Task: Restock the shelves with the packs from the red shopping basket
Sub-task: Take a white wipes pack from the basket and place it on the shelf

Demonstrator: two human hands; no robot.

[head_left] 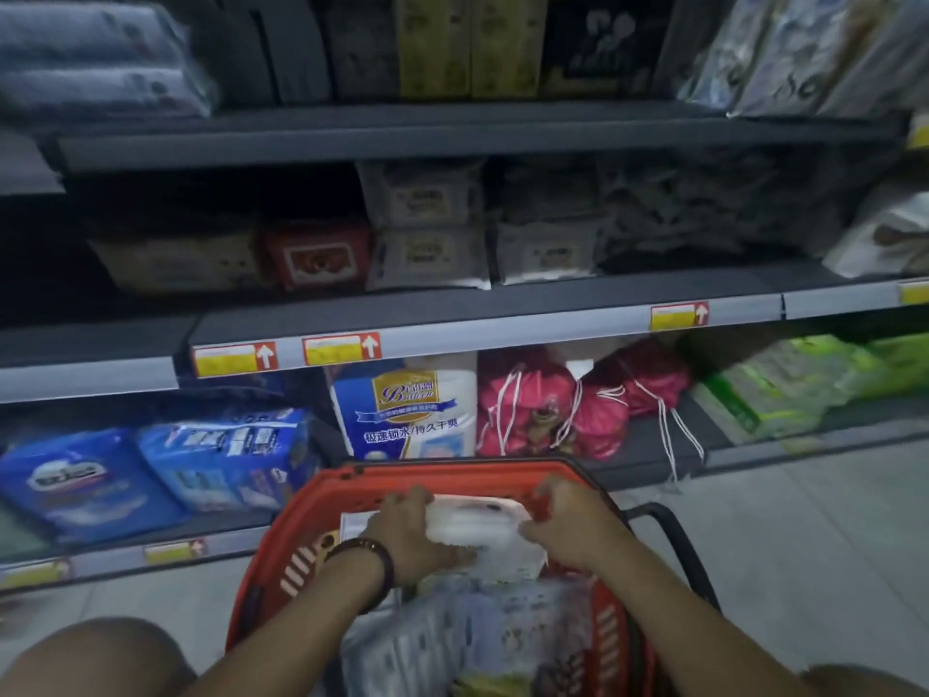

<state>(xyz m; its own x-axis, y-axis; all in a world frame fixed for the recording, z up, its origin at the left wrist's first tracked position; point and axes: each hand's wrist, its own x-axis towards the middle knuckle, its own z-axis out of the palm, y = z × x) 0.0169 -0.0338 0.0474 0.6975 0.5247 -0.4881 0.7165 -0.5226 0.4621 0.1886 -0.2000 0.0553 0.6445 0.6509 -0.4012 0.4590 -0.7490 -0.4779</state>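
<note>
The red shopping basket (pixel 321 500) stands on the floor in front of me, low in the head view, filled with several plastic-wrapped packs (pixel 482 631). Both my hands hold a white wipes pack (pixel 475 523) just above the basket's load. My left hand (pixel 407 535) grips its left end, fingers curled over the top. My right hand (pixel 568 530) grips its right end. The middle shelf (pixel 502 314) carries similar white wipes packs (pixel 427 233) stacked two high.
The bottom shelf holds blue diaper packs (pixel 151 470), a blue-and-white pack (pixel 407 410), pink drawstring bags (pixel 553 399) and green packs (pixel 784 384). A dark gap lies at the middle shelf's left. The basket's black handle (pixel 673 535) sticks out right. My knee (pixel 95 661) is lower left.
</note>
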